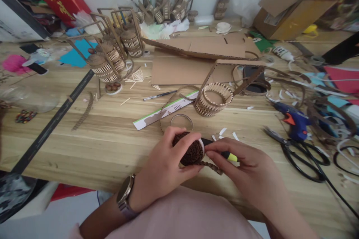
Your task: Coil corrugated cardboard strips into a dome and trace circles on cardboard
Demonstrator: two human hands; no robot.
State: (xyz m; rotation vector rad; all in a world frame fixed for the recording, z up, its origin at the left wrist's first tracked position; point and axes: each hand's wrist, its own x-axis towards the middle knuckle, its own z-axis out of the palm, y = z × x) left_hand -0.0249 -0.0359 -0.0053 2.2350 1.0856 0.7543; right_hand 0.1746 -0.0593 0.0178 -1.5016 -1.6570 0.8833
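My left hand (pixel 164 166), with a watch on its wrist, wraps its fingers and thumb around a round coil of dark brown corrugated cardboard strip (pixel 191 152). A pale white edge (pixel 202 145) shows on the coil's right side. My right hand (pixel 249 168) is closed there, its thumb and fingertips pinched against that edge; what lies between them is too small to make out. The strip's loose end (pixel 214 168) hangs out below. Partly behind the right fingers lies a black marker with a yellow-green end (pixel 232 157). A thin cardboard ring (pixel 181 115) rests just beyond the coil.
A small handled basket (pixel 207 109) stands beyond my hands, beside a white-green strip (pixel 165 114) and a pen (pixel 159 96). Scissors (pixel 298 168) and a blue glue gun (pixel 298 121) lie right. Lidded baskets (pixel 103 69), matchsticks (pixel 137 76) and cardboard sheets (pixel 179 71) sit farther back.
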